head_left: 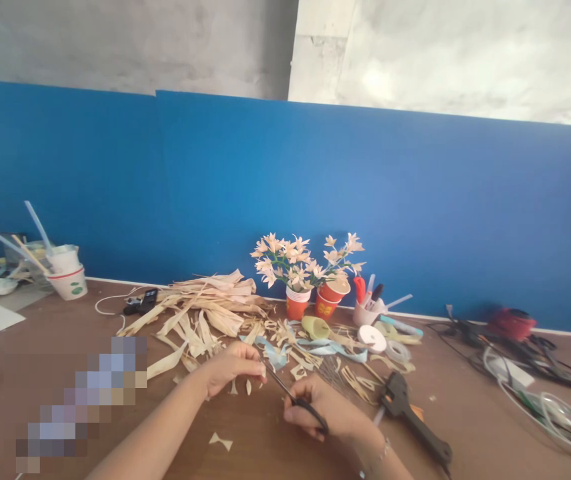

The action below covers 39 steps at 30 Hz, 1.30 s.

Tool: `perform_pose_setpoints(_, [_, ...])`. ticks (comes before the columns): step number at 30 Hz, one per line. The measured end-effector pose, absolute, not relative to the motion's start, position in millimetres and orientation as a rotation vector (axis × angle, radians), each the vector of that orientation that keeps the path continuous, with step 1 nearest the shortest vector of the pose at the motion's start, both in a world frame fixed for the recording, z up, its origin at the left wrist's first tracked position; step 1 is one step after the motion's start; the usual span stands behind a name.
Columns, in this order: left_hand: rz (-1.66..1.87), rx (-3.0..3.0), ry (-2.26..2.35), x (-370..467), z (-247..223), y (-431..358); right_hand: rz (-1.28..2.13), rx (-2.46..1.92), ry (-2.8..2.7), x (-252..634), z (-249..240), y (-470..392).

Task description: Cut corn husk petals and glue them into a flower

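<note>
My right hand point(315, 403) is closed round the black handles of a pair of scissors point(283, 385), whose blades point up and left. The blade tips reach close to my left hand point(233, 368). That hand is closed in a pinch; whatever lies between its fingertips is too small to make out. Small pale cut pieces lie under it, and one bow-shaped piece point(221, 441) rests on the brown table nearer me. Just behind both hands are scattered husk scraps and blue strips point(274, 355).
A pile of dried husks point(215, 303) lies behind my left hand. Cups of pale flowers point(297, 303) stand at the back. A black glue gun point(413, 420) is right of my right hand. Cables point(555, 413) lie far right, white cups point(68, 283) far left.
</note>
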<state>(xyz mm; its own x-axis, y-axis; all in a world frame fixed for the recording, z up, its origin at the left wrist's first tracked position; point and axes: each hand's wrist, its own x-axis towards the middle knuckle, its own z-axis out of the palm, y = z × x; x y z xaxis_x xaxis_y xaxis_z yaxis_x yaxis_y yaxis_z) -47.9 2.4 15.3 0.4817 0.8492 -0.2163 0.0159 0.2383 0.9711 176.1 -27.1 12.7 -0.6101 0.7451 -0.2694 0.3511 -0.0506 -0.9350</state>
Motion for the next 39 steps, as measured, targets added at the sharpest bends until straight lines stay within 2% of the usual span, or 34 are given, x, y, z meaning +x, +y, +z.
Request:
perform_pose_setpoints(15, [0.761, 1.323, 1.041, -42.7, 23.8, -0.4, 1.641, -1.279, -1.761, 175.9, 10.9, -25.9])
perform_pose_setpoints(23, [0.922, 1.532, 1.207, -35.5, 20.7, 1.7, 1.590, -1.150, -1.629, 169.3, 6.9, -24.0])
perform_pose_setpoints(39, [0.732, 1.917, 1.433, -44.3, -12.1, 10.7, 1.614, -1.194, -1.555, 165.1, 3.7, -22.6])
